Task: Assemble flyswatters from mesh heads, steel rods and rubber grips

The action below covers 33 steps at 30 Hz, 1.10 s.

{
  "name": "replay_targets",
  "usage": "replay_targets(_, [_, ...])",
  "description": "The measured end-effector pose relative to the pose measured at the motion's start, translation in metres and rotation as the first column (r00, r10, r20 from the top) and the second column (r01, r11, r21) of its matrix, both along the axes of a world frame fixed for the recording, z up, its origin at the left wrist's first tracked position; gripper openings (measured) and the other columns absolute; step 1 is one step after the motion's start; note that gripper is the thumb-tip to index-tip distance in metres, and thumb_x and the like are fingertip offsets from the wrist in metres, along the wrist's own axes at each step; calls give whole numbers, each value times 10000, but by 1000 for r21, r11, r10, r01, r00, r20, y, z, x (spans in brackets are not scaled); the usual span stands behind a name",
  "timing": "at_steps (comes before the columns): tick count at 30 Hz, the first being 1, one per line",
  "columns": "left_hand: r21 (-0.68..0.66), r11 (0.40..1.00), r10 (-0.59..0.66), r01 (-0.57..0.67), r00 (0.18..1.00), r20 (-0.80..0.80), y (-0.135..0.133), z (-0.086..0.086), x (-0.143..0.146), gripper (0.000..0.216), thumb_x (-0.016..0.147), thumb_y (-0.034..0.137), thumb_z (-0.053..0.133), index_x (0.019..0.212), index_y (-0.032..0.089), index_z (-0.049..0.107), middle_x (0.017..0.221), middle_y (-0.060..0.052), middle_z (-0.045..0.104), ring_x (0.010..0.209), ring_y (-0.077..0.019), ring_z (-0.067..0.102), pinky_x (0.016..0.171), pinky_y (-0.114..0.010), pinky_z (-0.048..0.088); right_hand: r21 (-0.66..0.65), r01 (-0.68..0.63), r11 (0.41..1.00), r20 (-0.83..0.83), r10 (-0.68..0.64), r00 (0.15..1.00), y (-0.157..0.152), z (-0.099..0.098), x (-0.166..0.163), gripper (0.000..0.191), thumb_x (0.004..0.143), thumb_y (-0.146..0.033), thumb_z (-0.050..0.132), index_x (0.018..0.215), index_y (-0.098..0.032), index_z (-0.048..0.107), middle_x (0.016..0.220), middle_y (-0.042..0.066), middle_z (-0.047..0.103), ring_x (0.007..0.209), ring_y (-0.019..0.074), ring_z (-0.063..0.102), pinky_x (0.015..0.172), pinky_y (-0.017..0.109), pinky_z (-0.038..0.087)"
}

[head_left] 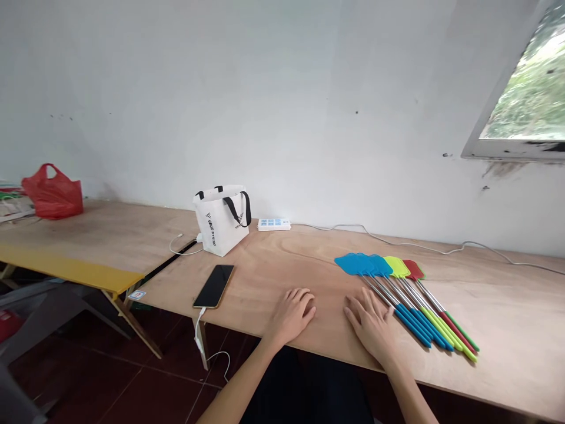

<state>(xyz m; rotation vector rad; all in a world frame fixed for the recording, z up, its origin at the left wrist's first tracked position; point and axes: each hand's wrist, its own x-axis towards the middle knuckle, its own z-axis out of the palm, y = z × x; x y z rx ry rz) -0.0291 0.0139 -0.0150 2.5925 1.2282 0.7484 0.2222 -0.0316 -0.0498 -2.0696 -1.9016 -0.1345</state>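
My left hand [292, 314] lies flat on the plywood table [282, 271] near its front edge, fingers stretched out, holding nothing. My right hand [371, 325] rests flat beside it, fingers spread, empty. Just right of my right hand lies a row of several fly swatters [404, 297] with metal shafts: blue heads and blue grips nearest my hand, then a yellow-green one, then a red one. My right thumb is close to the nearest blue grip; I cannot tell if it touches.
A black phone [214, 285] on a white cable lies at the table's left front corner. Behind it stands a white tote bag [222, 219], then a power strip [274, 224] by the wall. A red plastic bag [53, 192] sits on the second table at left.
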Motion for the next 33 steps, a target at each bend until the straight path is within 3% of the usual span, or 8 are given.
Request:
replay_targets(4, [-14,1000,-10,10,1000,-5,0,1,0,241,1012,328,509,1216,258,615,1353,-40,629,1253,-251,553,1075,-423,407,14,219,976,69,-219,973,1,-6,27,539,1022,-494,286,1429,-258,548,1631,194,301,1531,382,206,1080,811,145])
replay_targets(6, [-16,1000,-12,12,1000,-5,-1,3,0,244,1012,336,502,1213,261,619,1348,-46,631,1254,-254,554,1075,-424,409,30,237,971,109,-239,965,0,-9,39,550,1024,-469,255,1448,-243,524,1611,205,338,1513,375,261,1095,786,158])
replay_targets(11, [-25,1000,-19,19,1000,-7,-2,6,0,249,1014,340,492,1213,259,620,1340,-53,632,1252,-260,551,1075,-430,408,52,172,984,186,-179,966,-1,-11,38,561,1030,-403,196,1421,-202,544,1572,187,422,1480,337,347,1148,730,141])
replay_targets(15, [-15,1000,-23,23,1000,4,-1,4,0,249,1014,336,487,1218,268,614,1329,-53,633,1249,-256,554,1073,-421,410,100,69,993,181,-87,980,0,-11,10,521,1025,-333,231,1357,-172,599,1533,186,481,1426,339,433,1147,648,259])
replay_targets(23, [27,999,-25,25,1000,-10,1,-1,2,232,1014,325,511,1213,251,603,1322,-58,634,1241,-250,557,1056,-416,419,146,-347,927,40,345,938,-4,6,-32,431,1053,-312,287,1326,-278,619,1434,77,605,1286,231,577,1053,409,440])
replay_targets(26, [39,999,-18,19,1000,-10,2,-2,1,221,1012,316,519,1204,247,603,1316,-52,637,1241,-243,558,1059,-414,420,155,-284,946,28,283,959,-5,6,-33,453,1050,-368,304,1435,-278,525,1460,90,580,1319,251,548,1073,447,419])
replay_targets(29, [32,999,-17,17,1000,-4,2,-3,1,223,1010,320,517,1204,256,608,1325,-53,634,1245,-246,556,1062,-418,421,179,-151,972,36,147,989,-4,0,-30,478,1038,-439,326,1417,-245,543,1446,119,586,1336,302,525,1105,514,372])
replay_targets(33, [12,999,-33,32,998,60,2,-1,4,182,1004,303,527,1143,259,636,1298,-41,650,1226,-244,564,1062,-418,425,155,-185,970,31,183,983,-1,-4,-26,445,1049,-344,287,1338,-249,613,1411,104,619,1281,278,570,1088,485,388])
